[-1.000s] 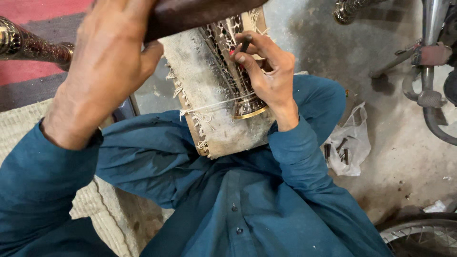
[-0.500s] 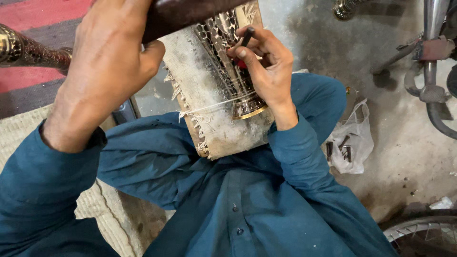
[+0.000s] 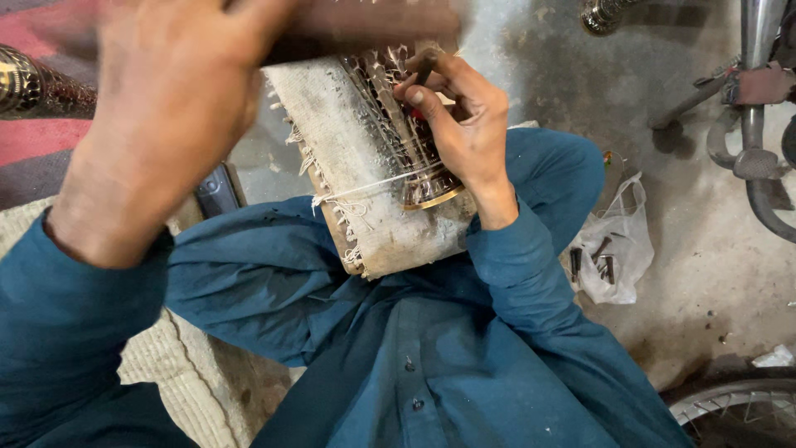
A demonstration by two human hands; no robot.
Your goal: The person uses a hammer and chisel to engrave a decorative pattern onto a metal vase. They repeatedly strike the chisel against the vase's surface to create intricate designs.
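A dark wooden striker (image 3: 365, 25), blurred, is gripped in the closed left hand (image 3: 170, 108) and held raised above a frayed, cloth-wrapped block (image 3: 356, 166) resting on the lap. On that block a pierced brass piece (image 3: 406, 141) lies, tied down by a white string; most of its visible face is already cut in openwork, so the work is judged well along, though the upper end is hidden. Against it a thin punch (image 3: 424, 66) is pinched by the closed right hand (image 3: 464, 124); a plastic bag of spare punches (image 3: 609, 249) lies on the floor.

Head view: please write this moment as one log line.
left hand: raised, grips dark handle | right hand: holds thin tool on patterned metal piece | support: cloth-wrapped block
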